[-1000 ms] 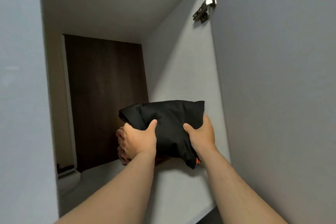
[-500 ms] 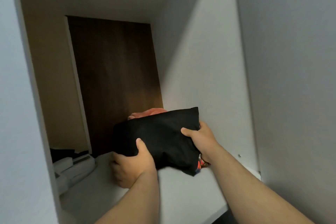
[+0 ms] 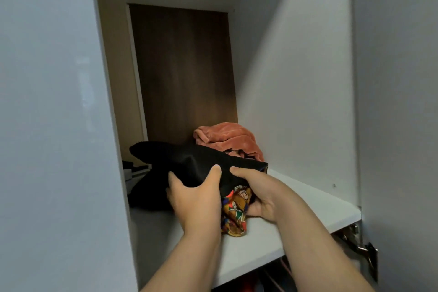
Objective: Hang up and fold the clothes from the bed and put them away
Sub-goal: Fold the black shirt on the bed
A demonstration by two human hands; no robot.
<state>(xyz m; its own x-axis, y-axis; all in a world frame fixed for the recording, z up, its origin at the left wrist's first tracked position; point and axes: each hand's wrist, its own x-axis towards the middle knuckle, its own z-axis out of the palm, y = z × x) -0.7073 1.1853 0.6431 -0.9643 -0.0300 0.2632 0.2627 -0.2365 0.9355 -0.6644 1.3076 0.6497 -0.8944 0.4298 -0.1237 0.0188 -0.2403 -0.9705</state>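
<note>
Black folded garment (image 3: 189, 163) sat at wardrobe shelf (image 3: 308, 206) front, patterned cloth (image 3: 235, 208) beneath; left hand (image 3: 196, 199) & right hand (image 3: 263, 194) both gripped them. Prob. best pushed level toward salmon fleece (image 3: 227, 140) at back, w/o tipping.

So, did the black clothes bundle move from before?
Yes. The black bundle went down and deeper in. Before, it was held up above the white shelf; now its lower part reaches the shelf board.
</note>
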